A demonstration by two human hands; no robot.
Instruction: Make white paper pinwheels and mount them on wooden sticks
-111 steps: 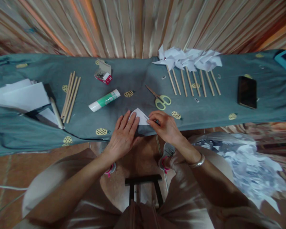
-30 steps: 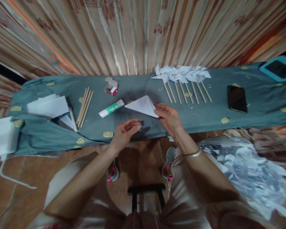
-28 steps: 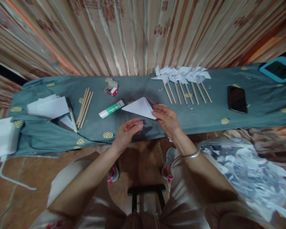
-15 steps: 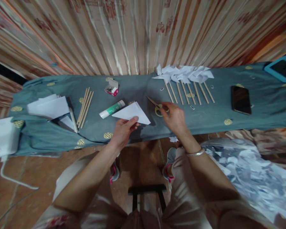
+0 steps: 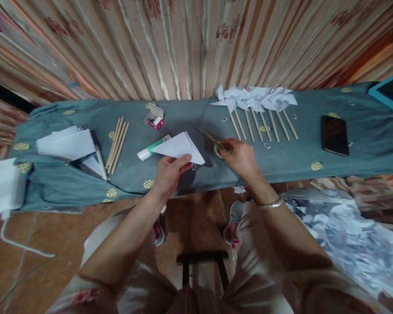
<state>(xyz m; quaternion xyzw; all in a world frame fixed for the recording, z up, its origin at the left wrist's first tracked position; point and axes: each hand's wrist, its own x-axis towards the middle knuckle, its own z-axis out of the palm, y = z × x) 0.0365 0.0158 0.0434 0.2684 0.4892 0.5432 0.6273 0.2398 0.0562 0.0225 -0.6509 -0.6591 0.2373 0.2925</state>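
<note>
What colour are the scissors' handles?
The handles are yellow-green, as the head view shows, though the right hand partly covers them.

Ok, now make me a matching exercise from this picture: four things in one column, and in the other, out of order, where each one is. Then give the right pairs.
Things
1. Folded white paper triangle
2. Scissors with yellow-green handles
3. Green-and-white glue tube
4. Black rectangular phone

Places
A. Partly hidden from view by the triangle
B. To the right of the white paper pinwheels
C. Held in the bare left hand
D. At the fingers of the bare right hand

Pairs
1-C, 2-D, 3-A, 4-B
</note>
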